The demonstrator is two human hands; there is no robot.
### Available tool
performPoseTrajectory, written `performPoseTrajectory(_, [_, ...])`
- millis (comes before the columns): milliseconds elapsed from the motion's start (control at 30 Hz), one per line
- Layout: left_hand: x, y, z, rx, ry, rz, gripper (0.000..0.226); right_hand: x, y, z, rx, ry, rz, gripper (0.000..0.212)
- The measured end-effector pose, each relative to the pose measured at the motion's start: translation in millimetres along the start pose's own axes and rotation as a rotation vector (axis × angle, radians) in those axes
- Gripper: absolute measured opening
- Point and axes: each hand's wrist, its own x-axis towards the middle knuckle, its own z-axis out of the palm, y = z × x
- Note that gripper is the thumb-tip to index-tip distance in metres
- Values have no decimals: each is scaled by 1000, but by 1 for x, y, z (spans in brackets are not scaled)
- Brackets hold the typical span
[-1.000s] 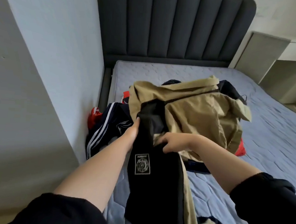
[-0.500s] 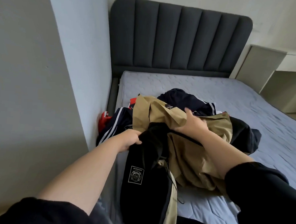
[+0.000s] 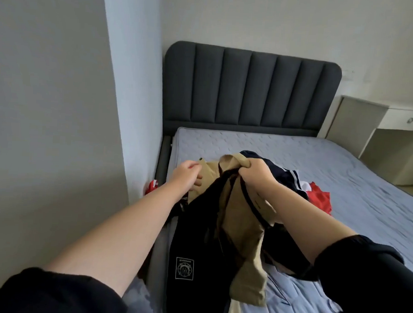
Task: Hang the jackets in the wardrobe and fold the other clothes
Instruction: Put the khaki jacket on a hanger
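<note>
Jacket (image 3: 240,225) (tan-black) | left hand (image 3: 187,177) pinches it | right hand (image 3: 254,175) grips it | above bed (image 3: 342,187)

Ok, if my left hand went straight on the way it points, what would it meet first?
The jacket: your left hand points straight at the tan fold beside its fingertips. It may be touching it, but depth is unclear.

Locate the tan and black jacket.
Centre of the head view: the tan and black jacket hangs from the left hand and right hand, above the mattress.
</note>
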Motion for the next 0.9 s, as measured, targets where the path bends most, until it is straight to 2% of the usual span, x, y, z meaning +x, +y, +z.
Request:
performPoseTrajectory(133, [-10, 51, -14, 72, 96, 207, 19, 5, -45, -9, 250, 79, 152, 17])
performPoseTrajectory(200, [-15, 73, -24, 82, 86, 242, 18, 10, -70, -20, 352, 143, 167, 14])
performPoseTrajectory(367, [-32, 133, -56, -88, -168, 139, 17, 24, -160, -67, 600, 251, 99, 20])
performPoseTrajectory(467, [-36, 178, -81, -99, -207, 291, 20, 27, -217, -98, 796, 301, 25, 18])
performPoseTrajectory(533, [-46, 209, -95, -31, -301, 405, 22, 25, -248, -115, 886, 323, -18, 18])
performPoseTrajectory(667, [-65, 256, -100, 147, -464, 501, 28, 5, -288, -130, 895, 362, -129, 17])
performPoseTrajectory(733, [-69, 270, -97, 197, -393, 534, 33, -3, -299, -135, 901, 368, -186, 23])
performPoseTrajectory(833, [-73, 286, -91, 212, -193, 626, 25, -15, -310, -148, 910, 419, -235, 30])
performPoseTrajectory(900, [-74, 297, -82, 237, -100, 648, 44, -21, -313, -158, 921, 459, -270, 26])
